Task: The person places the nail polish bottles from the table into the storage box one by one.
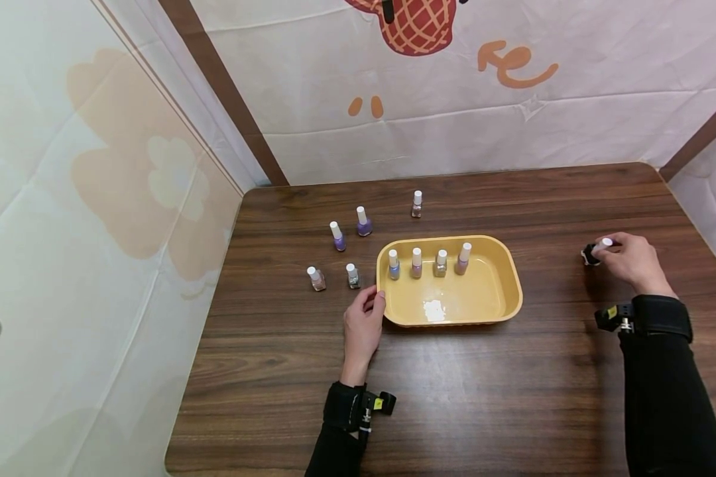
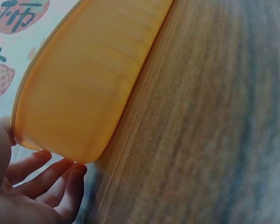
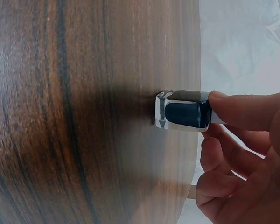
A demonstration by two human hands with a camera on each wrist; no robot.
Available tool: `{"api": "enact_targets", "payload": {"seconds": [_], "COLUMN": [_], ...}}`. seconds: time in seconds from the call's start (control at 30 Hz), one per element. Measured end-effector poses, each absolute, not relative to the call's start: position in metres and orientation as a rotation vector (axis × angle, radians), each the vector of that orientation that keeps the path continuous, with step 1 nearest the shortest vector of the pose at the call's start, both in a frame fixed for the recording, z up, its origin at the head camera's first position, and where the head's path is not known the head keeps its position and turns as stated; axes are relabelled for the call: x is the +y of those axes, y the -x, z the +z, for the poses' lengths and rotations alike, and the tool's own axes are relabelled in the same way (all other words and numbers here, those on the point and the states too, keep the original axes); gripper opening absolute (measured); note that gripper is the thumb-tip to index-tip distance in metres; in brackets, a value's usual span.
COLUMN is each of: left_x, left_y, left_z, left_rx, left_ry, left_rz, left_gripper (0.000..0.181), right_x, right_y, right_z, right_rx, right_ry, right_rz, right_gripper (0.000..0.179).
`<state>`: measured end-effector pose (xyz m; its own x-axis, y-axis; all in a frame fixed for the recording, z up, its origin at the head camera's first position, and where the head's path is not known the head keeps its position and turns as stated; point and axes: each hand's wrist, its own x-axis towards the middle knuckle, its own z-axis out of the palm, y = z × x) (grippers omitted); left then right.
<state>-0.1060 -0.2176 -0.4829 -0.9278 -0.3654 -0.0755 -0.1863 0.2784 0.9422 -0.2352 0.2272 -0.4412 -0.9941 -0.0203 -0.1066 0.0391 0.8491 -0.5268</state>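
Observation:
At the right side of the table, my right hand [image 1: 632, 262] pinches the white cap of a dark nail polish bottle [image 3: 184, 111] between thumb and fingers. In the right wrist view the bottle's clear base is at or just above the wood; I cannot tell if it touches. My left hand [image 1: 364, 324] holds the near left corner of a yellow tray [image 1: 489, 318], its thumb by the rim and its fingers against the outer wall. Inside the tray, a blue bottle [image 1: 394, 270], two pinkish ones [image 1: 416, 270] and a clear-gold bottle [image 1: 440, 269] stand in a row.
Left of the tray are two purple bottles [image 1: 364, 226], a pinkish bottle [image 1: 317, 281] and a dark glittery bottle [image 1: 353, 279]. Another bottle [image 1: 416, 209] stands behind the tray. White printed cloth [image 1: 453, 146] hangs along the back edge of the brown wooden table [image 1: 453, 397].

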Motion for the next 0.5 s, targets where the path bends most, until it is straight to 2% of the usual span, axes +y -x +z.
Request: {"api": "enact_targets", "payload": {"seconds": [0.5], "left_x": [-0.2177], "left_y": [0.1064], "left_z": [-0.4845], "left_rx": [-2.366], "left_ry": [-0.510], "left_rz": [-1.744], "left_gripper": [0.031], "right_x": [0.2237], "right_y": [0.2375], "right_z": [-0.4412], "right_rx": [2.924], "right_ry": [0.012], "right_rz": [-0.831], "right_gripper": [0.039]}}
